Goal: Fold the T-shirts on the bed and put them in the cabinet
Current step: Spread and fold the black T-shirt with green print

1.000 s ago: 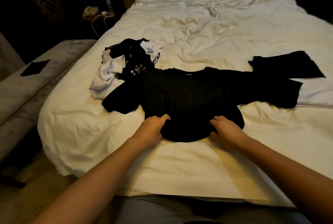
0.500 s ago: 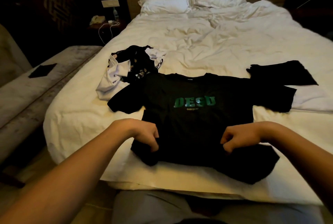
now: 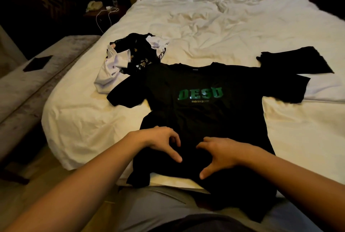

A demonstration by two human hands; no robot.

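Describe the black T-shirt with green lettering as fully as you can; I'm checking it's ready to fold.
The black T-shirt lies print-up on the white bed, sleeves spread, soft-looking fabric, green letters across the chest. Its hem hangs over the bed's near edge. The left hand and right hand rest on its lower part, fingers spread. Its left sleeve touches a heap of clothes.

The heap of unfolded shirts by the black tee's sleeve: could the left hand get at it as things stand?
Probably yes. The left hand rests on the black T-shirt and holds nothing. The heap of shirts lies beyond it on the same side, with only flat cloth and the bed between; it may need a lean forward.
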